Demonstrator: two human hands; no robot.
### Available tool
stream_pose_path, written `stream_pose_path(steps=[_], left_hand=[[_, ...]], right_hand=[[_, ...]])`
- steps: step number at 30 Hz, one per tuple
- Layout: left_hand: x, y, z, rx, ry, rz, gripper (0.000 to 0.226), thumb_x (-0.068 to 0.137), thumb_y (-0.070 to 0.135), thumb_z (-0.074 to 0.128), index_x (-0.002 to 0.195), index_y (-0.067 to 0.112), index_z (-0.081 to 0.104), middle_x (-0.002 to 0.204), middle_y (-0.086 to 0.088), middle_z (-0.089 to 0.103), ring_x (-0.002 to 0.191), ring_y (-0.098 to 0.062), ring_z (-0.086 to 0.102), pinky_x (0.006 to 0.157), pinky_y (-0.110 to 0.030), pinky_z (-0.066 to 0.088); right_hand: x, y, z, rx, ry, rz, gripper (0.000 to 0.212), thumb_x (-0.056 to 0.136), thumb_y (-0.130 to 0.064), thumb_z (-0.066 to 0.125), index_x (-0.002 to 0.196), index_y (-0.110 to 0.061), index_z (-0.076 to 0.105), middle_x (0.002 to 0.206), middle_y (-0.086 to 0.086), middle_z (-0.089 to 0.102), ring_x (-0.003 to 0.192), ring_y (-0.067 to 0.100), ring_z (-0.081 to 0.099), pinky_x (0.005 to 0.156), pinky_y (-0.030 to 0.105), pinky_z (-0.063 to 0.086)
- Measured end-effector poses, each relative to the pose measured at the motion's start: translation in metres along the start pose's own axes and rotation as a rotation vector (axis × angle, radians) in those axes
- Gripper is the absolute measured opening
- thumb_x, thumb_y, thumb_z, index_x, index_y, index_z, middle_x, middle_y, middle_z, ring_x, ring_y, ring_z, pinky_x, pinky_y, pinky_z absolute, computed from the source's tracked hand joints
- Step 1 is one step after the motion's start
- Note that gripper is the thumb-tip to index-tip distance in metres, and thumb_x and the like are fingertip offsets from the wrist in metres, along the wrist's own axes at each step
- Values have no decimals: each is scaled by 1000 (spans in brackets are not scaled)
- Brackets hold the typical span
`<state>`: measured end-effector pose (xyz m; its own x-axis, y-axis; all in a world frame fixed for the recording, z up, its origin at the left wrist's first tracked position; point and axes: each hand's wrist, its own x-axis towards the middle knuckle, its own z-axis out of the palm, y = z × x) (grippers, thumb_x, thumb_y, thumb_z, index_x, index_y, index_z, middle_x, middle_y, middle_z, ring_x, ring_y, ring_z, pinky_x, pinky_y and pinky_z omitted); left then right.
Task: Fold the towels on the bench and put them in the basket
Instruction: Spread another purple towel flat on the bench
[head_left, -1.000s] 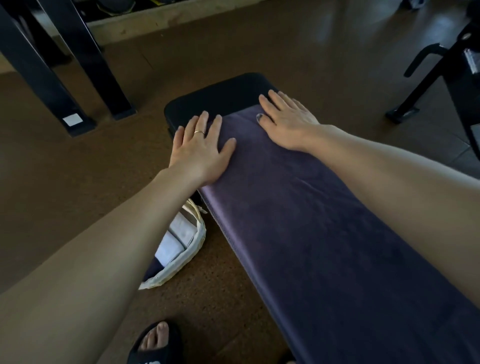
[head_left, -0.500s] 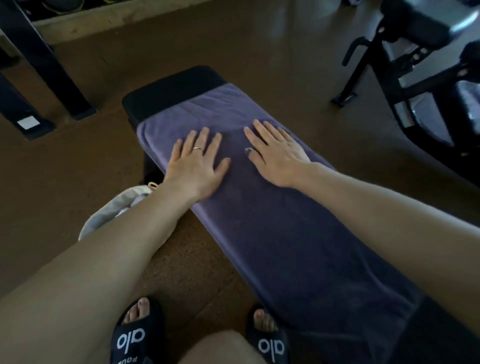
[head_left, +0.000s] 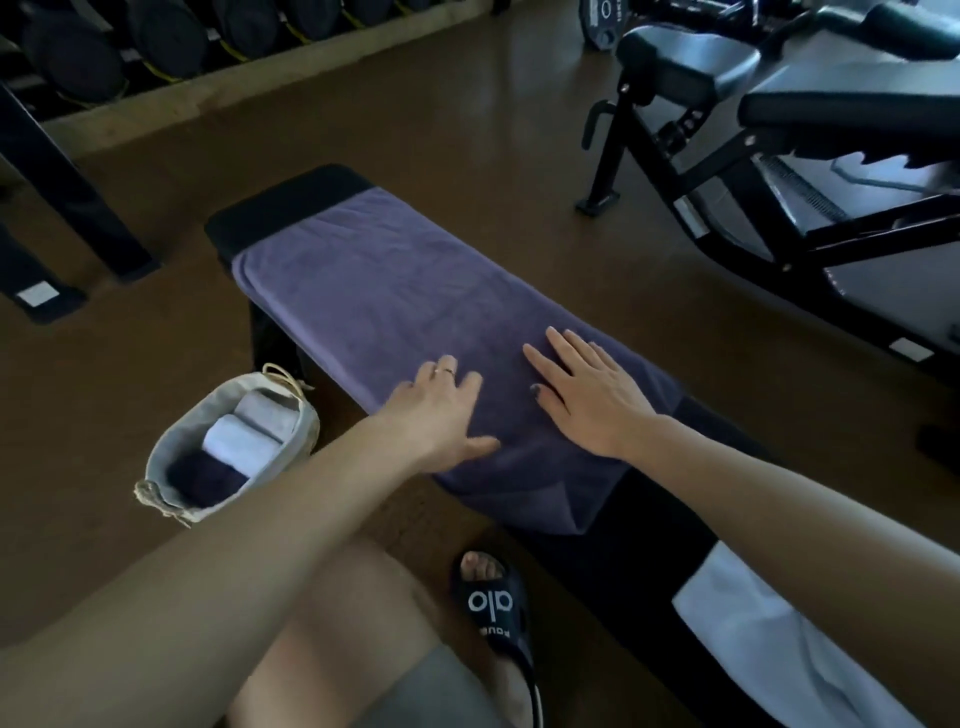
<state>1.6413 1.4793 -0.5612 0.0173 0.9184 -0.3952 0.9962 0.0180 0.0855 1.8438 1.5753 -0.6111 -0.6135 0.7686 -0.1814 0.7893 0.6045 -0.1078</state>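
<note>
A purple towel (head_left: 384, 291) lies flat along the black bench (head_left: 291, 202), folded into a long strip. My left hand (head_left: 441, 410) rests flat on its near left part, fingers spread. My right hand (head_left: 587, 395) presses flat beside it on the right. A white towel (head_left: 769, 634) lies on the bench at the near right. On the floor left of the bench stands a pale fabric basket (head_left: 171, 457) holding rolled towels, two white and one dark.
Another exercise bench (head_left: 779, 130) on a black frame stands at the right. A rack of dumbbells (head_left: 156, 41) lines the back wall. Black rack legs (head_left: 78, 208) stand at the left. My foot in a black slide (head_left: 493, 603) is beside the bench.
Both hands have slid along the purple towel from its far end toward its near end, staying flat. The view pulled back, and the basket's contents and the white towel came into sight.
</note>
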Motion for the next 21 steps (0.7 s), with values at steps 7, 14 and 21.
stream_pose_path(steps=[7,14,21], left_hand=[[-55,67,21,169,-10,417,52,87,60,65,120,22,53,127,-5,47,113,-25,45,89,-38,42],[-74,76,33,269,-71,473,15,95,39,58,107,30,62,116,3,57,109,-21,51,95,-43,43],[-75,84,40,368,-98,483,19,98,30,54,111,25,67,114,1,63,106,-23,59,94,-44,45]], right_hand=[[-39,22,-6,81,-10,223,58,109,-51,26,163,-32,16,172,4,12,159,27,10,128,47,11],[-52,54,-17,264,-15,484,57,108,-49,34,159,-25,27,153,16,45,136,38,49,112,54,41],[-62,68,-21,508,122,654,52,105,-36,54,150,-13,42,139,16,58,123,34,59,97,43,50]])
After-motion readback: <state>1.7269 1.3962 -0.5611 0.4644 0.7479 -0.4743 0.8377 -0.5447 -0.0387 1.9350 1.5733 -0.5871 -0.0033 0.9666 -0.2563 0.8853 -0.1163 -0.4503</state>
